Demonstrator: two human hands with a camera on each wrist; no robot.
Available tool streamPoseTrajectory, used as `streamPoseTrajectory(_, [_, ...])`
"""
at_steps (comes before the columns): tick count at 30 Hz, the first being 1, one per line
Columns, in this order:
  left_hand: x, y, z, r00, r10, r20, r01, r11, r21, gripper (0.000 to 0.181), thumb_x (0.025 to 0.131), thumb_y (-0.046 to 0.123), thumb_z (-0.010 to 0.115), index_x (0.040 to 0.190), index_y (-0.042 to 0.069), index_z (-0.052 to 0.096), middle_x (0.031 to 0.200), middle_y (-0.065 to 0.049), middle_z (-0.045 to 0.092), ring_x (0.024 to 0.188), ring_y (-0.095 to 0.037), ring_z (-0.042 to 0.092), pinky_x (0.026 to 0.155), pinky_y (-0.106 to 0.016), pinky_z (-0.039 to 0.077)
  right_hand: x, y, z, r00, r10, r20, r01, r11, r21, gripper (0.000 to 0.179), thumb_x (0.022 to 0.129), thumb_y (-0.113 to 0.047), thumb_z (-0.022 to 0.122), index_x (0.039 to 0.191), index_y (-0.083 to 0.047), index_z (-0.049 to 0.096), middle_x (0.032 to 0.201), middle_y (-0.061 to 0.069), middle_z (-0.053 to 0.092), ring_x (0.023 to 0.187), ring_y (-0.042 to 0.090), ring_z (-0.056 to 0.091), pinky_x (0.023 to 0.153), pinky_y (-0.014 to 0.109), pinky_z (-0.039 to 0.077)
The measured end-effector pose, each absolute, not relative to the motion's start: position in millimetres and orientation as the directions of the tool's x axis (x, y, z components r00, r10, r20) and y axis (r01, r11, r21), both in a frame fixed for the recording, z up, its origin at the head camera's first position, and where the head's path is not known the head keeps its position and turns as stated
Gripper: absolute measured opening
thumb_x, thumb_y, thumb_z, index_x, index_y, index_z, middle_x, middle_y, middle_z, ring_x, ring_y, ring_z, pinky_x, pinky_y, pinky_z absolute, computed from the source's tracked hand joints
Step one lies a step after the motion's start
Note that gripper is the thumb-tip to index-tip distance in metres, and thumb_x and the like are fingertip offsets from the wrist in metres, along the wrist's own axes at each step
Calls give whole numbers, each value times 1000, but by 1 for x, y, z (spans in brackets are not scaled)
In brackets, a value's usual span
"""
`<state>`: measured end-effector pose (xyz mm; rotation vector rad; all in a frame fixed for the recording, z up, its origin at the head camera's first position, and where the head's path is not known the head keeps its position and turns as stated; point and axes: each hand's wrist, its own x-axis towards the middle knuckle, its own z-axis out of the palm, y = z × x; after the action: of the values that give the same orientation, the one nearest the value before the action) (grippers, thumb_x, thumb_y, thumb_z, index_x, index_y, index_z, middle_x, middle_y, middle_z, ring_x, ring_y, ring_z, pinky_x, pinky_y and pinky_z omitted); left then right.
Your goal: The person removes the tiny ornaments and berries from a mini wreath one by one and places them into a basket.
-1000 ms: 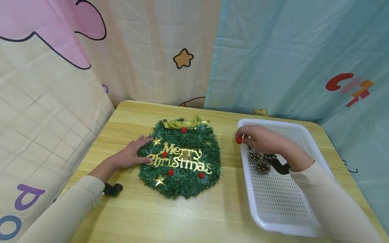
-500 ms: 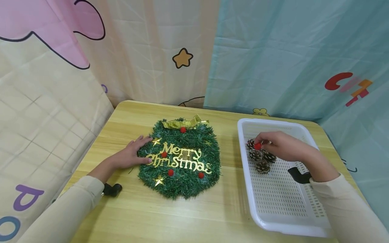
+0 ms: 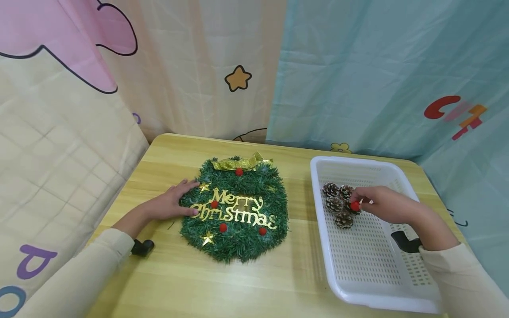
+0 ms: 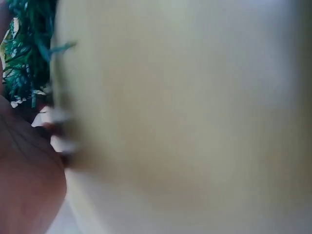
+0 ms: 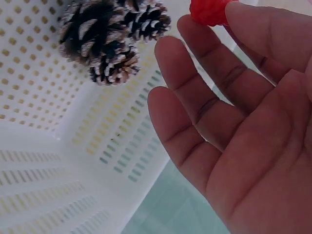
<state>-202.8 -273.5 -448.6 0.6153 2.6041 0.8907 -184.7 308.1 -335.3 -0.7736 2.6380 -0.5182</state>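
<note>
My right hand (image 3: pixel 385 204) pinches a small red ball (image 3: pixel 355 206) between thumb and fingertips, over the pine cones (image 3: pixel 343 219) in the white basket (image 3: pixel 328 260). In the right wrist view the ball (image 5: pixel 208 10) looks bumpy, and the remaining fingers (image 5: pixel 178 131) are spread in a loose curve. On the left edge of the green Christmas wreath (image 3: pixel 242 247) my left hand (image 3: pixel 167 206) rests with fingers extended. Gold "Merry Christmas" lettering (image 3: pixel 238 214) spans the wreath, along with gold stars (image 3: pixel 207 238), a gold bow (image 3: pixel 238 164) and several red balls (image 3: pixel 263 231).
The wooden table (image 3: pixel 246 287) carries the wreath in the middle and the basket at the right. Printed curtains (image 3: pixel 191 79) hang behind and to the left. Black camera mounts sit at both wrists (image 3: pixel 142 248). The left wrist view is mostly blurred.
My right hand has moved right and down from the basket's left rim to over the pine cones, still holding the red ball. My left hand stays on the wreath.
</note>
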Motion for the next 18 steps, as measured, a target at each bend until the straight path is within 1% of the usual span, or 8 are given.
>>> streamPoseTrajectory(5, [-207, -272, -438, -836, 513, -194, 311, 735, 603, 101, 85, 54, 74, 158, 9, 22, 159, -27, 19, 145, -49, 15, 111, -67, 21, -181, 313, -340, -790, -550, -272, -414, 805, -425, 16, 94, 2, 60, 100, -13, 64, 91, -6, 61, 81, 12, 54, 68, 30, 48])
streamPoseTrajectory(7, [-210, -269, -433, -824, 530, -202, 326, 734, 596, 104, 83, 51, 77, 158, 7, 21, 158, -27, 22, 143, -48, 21, 111, -64, 24, -180, 316, -342, -787, -548, -285, -412, 810, -417, 16, 94, 2, 60, 102, -12, 65, 92, -6, 62, 80, 11, 54, 68, 30, 48])
streamPoseTrajectory(10, [-216, -266, -426, -801, 563, -204, 371, 733, 570, 107, 81, 49, 79, 159, 7, 20, 156, -28, 25, 141, -48, 27, 110, -63, 29, -179, 319, -346, -781, -556, -283, -428, 808, -405, 18, 93, 4, 59, 102, -11, 65, 92, -7, 62, 79, 10, 53, 67, 31, 48])
streamPoseTrajectory(13, [-222, -263, -421, -782, 579, -231, 396, 747, 533, 109, 80, 52, 80, 159, 10, 19, 157, -30, 20, 139, -51, 29, 104, -63, 35, -179, 322, -351, -785, -542, -299, -417, 820, -392, 19, 92, 5, 57, 98, -12, 64, 90, -8, 60, 77, 10, 51, 65, 30, 45])
streamPoseTrajectory(16, [-227, -262, -418, -767, 577, -280, 392, 767, 508, 113, 78, 56, 79, 161, 13, 16, 159, -31, 7, 140, -54, 23, 101, -64, 38, -180, 322, -356, -788, -529, -315, -401, 829, -389, 19, 93, 5, 57, 94, -13, 63, 87, -7, 59, 74, 11, 49, 65, 30, 42])
streamPoseTrajectory(18, [-229, -261, -417, -756, 576, -310, 381, 773, 508, 115, 77, 55, 80, 161, 14, 14, 160, -31, 1, 142, -55, 17, 102, -65, 37, -181, 322, -360, -786, -530, -317, -401, 828, -391, 19, 93, 5, 56, 91, -14, 61, 86, -6, 58, 74, 12, 48, 65, 31, 40])
